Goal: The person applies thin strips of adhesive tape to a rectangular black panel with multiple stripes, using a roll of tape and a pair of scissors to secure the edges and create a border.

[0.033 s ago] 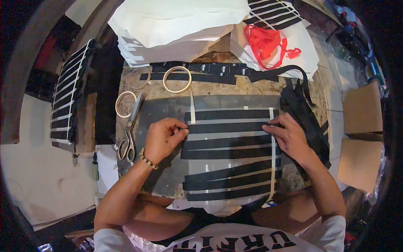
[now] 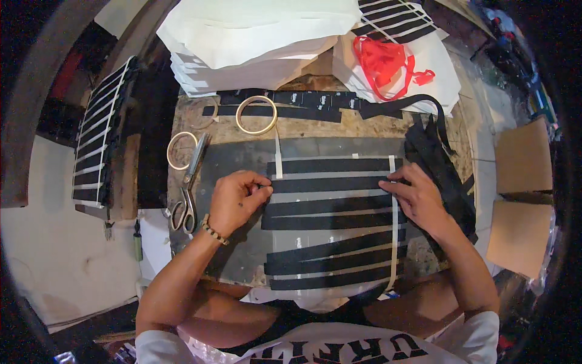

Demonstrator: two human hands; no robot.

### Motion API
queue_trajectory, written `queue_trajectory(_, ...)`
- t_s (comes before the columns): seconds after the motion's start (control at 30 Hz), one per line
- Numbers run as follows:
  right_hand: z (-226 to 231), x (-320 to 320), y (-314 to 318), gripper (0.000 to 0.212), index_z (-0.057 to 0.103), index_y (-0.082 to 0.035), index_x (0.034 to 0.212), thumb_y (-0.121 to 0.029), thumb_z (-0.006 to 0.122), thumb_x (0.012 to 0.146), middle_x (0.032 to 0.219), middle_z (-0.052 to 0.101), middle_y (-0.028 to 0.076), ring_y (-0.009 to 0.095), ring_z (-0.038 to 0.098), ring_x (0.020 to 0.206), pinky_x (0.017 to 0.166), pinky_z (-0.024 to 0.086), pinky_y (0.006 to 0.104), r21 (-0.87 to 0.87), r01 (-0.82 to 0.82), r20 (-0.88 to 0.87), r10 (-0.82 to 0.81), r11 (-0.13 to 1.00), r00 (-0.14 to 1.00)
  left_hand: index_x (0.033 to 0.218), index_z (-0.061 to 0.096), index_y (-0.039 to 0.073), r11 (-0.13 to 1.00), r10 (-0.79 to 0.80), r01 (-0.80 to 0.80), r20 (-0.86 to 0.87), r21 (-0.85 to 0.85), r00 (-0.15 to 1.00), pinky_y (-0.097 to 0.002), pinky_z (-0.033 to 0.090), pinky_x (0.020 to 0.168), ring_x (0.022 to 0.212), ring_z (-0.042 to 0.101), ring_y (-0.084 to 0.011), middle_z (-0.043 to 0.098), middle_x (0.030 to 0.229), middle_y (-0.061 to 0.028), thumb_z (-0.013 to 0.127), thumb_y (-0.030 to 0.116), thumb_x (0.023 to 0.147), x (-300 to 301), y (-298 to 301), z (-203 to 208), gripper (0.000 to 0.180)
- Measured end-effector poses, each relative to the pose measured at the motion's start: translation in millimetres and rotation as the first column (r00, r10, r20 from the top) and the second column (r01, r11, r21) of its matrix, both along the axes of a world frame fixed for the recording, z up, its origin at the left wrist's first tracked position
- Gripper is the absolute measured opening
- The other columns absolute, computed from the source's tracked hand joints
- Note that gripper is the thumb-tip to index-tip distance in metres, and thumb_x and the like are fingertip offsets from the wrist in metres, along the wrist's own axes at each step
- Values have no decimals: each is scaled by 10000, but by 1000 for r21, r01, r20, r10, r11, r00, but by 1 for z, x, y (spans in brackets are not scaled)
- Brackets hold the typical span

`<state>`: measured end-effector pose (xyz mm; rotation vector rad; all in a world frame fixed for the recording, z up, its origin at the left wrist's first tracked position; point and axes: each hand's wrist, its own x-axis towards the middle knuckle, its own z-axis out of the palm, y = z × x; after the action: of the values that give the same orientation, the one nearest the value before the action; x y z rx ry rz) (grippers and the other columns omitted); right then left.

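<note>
In the head view, the left hand [image 2: 237, 200] had its thumb and forefinger pinched together on the left end of a black strip [image 2: 327, 184], the second from the top in a row of strips. The right hand [image 2: 418, 197] was at that strip's other end, fingers bent and slightly parted, one tip touching it; whether it gripped the strip, I could not tell. The strip lay crosswise over a dark board [image 2: 230, 158], with other strips below it, some slanting together. A length of pale tape [image 2: 394, 224] ran down along their right ends. From a tape roll [image 2: 275, 115] beyond the board, a tail reached the top strip's left end. Scissors [image 2: 188, 182] lay left of the strips, just below a smaller roll [image 2: 169, 151]. Red cloth [image 2: 382, 64] sat on white sheets [image 2: 445, 73] at the back.
</note>
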<state>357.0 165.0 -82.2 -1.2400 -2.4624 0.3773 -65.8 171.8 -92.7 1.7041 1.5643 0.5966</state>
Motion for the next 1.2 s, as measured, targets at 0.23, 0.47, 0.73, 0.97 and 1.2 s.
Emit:
queue_trajectory(0.23,2,-2,-1,413,826,-152,1154,-9,779,769,1068,686,90,329,645,1008,871,567,435,-30,13,2,-13,999,1000,1010,834,42,1000,13,-14,4,27,1000,-322,515,648,700,678,-174,713,796,-85,859,182,860,1,0,1,206)
queue_trajectory(0.47,-2,0,-1,413,826,-149,1152,-1,772,770,1077,690,97,336,650,1008,877,563,441,-10,7,-17,-8,1000,1000,1008,827,16,1000,1,0,-23,11,1000,-268,508,673,755,646,-93,750,877,-53,866,138,886,1,0,3,178)
queue_trajectory(0.73,-1,0,0,428,824,-159,1135,31,753,758,1071,687,94,335,660,1010,871,574,439,-32,11,-11,-11,999,1000,997,835,9,1000,-22,23,-32,20,999,-288,531,680,762,687,-124,777,887,-86,860,144,891,-2,0,4,173)
queue_trajectory(0.97,2,1,0,437,824,-163,1133,32,755,749,1081,689,87,329,664,1020,875,578,435,-42,24,-15,-25,999,1000,975,841,8,999,-40,41,-53,14,998,-292,539,679,756,696,-130,793,904,-100,860,150,893,-1,3,6,165)
queue_trajectory(1.2,-1,1,-1,431,814,-149,1141,27,745,753,1101,688,85,335,664,1060,916,576,435,-54,22,0,-22,998,1000,972,841,11,999,-47,49,-55,23,997,-299,553,686,764,717,-144,796,904,-103,859,168,891,-4,2,6,177)
